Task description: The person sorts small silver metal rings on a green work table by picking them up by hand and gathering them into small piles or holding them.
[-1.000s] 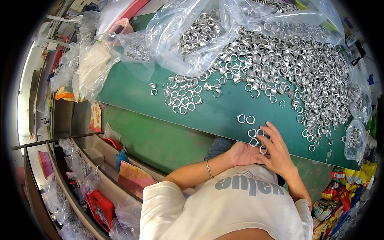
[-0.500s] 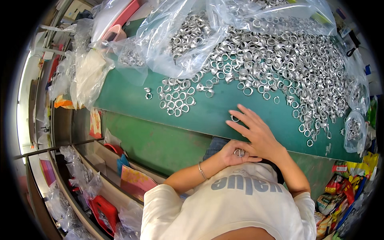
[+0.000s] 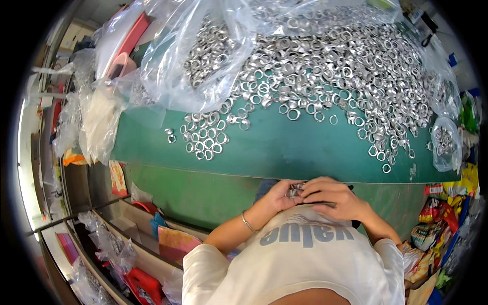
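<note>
Your right hand has pulled back from the green tabletop; both hands now meet low centre, left hand curled around small silver metal rings, right fingers closed over them.

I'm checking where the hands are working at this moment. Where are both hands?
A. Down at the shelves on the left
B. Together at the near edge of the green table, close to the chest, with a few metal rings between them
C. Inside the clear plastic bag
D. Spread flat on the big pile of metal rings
B: the left hand and right hand meet below the green table edge, with small metal rings between them.
</note>
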Motion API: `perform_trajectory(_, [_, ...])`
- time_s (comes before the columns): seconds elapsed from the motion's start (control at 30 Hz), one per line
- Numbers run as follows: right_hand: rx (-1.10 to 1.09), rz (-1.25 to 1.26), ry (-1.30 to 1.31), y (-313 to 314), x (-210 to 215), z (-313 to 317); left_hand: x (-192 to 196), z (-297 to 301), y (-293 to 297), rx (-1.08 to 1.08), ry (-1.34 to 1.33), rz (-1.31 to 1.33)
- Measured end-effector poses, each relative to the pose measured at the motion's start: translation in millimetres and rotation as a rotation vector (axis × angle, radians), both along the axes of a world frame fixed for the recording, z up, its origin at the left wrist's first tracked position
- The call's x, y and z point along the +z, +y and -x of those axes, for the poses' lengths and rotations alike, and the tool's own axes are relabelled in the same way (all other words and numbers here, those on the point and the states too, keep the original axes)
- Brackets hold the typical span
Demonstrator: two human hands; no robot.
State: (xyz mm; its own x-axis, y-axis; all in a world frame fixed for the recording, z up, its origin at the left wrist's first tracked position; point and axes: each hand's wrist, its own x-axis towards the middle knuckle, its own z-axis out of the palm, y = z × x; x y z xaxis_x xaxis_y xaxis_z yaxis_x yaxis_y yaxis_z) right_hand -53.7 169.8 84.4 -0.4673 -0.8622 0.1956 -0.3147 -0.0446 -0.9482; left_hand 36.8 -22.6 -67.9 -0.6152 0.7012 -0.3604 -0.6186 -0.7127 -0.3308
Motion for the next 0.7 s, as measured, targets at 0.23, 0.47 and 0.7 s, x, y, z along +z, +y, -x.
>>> perform_trajectory(0.23, [-0.409, -0.036, 0.124, 10, -2, 7, 88, 33, 6, 0.017, -0.296, 0.627])
perform_trajectory(0.47, [-0.66, -0.343, 0.726, -42, 4, 59, 57, 26, 5, -0.142, -0.014, 0.397])
perform_trajectory(0.7, [-0.469, -0.606, 0.86, -45, -9, 50, 68, 21, 5, 0.013, -0.165, 0.539])
